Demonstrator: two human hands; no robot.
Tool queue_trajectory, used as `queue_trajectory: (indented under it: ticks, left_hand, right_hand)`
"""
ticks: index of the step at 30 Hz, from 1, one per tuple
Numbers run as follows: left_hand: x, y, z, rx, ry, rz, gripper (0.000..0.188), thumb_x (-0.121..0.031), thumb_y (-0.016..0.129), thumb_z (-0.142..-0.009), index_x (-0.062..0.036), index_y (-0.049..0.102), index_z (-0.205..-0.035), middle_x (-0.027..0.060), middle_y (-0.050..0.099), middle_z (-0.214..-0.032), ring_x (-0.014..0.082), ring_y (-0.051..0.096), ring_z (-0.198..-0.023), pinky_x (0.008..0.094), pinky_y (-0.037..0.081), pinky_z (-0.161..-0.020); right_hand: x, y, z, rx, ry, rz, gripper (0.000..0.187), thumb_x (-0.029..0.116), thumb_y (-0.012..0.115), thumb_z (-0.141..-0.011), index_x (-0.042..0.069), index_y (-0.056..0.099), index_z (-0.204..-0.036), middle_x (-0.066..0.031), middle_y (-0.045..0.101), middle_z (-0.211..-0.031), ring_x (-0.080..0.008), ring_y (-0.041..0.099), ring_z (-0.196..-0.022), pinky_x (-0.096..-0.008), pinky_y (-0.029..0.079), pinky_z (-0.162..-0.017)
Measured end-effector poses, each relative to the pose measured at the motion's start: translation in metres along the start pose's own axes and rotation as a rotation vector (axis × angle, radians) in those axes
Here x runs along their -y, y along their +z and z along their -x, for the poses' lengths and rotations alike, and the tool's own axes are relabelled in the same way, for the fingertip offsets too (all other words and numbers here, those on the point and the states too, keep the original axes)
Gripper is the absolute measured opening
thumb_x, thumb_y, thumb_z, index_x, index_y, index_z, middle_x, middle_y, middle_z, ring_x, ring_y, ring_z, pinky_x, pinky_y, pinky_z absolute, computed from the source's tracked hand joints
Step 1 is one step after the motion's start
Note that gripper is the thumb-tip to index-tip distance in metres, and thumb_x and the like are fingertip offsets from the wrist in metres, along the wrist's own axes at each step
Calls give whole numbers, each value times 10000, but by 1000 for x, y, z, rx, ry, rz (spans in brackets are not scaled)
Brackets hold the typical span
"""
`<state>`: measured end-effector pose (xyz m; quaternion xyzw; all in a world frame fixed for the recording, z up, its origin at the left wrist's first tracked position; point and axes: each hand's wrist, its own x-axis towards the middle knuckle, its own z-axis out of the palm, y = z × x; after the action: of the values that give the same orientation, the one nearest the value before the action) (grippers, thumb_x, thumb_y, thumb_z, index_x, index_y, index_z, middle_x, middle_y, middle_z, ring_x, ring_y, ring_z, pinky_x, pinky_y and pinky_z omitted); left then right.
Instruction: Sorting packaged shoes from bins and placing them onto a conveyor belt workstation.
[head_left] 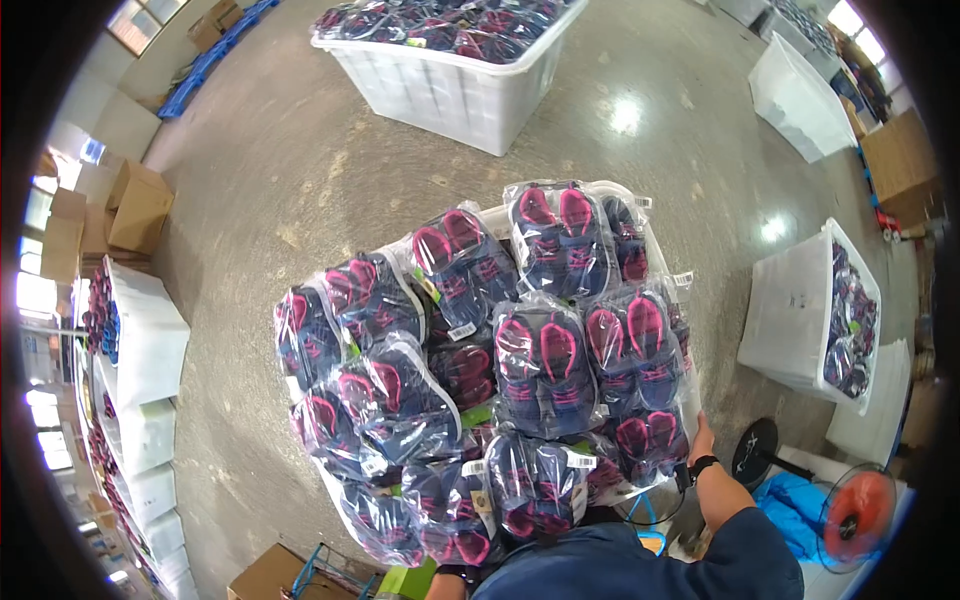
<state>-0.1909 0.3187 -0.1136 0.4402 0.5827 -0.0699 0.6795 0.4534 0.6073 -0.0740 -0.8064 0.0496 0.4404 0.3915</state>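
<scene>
A white plastic bin point(664, 262) in front of me is heaped with pairs of dark blue shoes with pink linings point(545, 362), each pair in a clear plastic bag. My right hand point(703, 438), a black band on its wrist, grips the bin's right rim near the closest corner; part of its fingers is hidden. Of my left arm only the wrist with a dark band shows at the lower edge, beside the nearest bagged shoes point(450, 505). The left hand itself is out of sight behind them.
Ahead stands another white bin point(440, 95) full of bagged shoes. More filled bins are at right point(800, 310) and along the left point(150, 330). A red-bladed fan point(858, 515) is close on my right. Cardboard boxes point(138, 205) and a blue pallet point(205, 70) line the left.
</scene>
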Motion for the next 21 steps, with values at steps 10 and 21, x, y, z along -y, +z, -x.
queue_trajectory:
  ticks: [10, 21]
  left_hand:
    - [39, -25, -18, -187, 504, 142, 671, -576, 402, -976, -132, 453, -1476, 79, 420, -1553, 267, 343, -1480, 515, 207, -1220]
    - [20, -107, -32, -245, 1039, 288, 735, -593, 388, -1000, -97, 364, -1542, 103, 329, -1620, 284, 279, -1514, 526, 183, -1238]
  right_hand:
    - [-12, 23, -16, 13, -5, -84, 821, 602, 659, -924, -93, 568, -1351, -214, 628, -1337, -361, 632, -1158, -465, 474, -1035]
    - [-68, 24, -32, 143, 29, -62, 923, 691, 541, -951, -118, 513, -1394, -235, 597, -1374, -364, 635, -1167, -445, 496, -986]
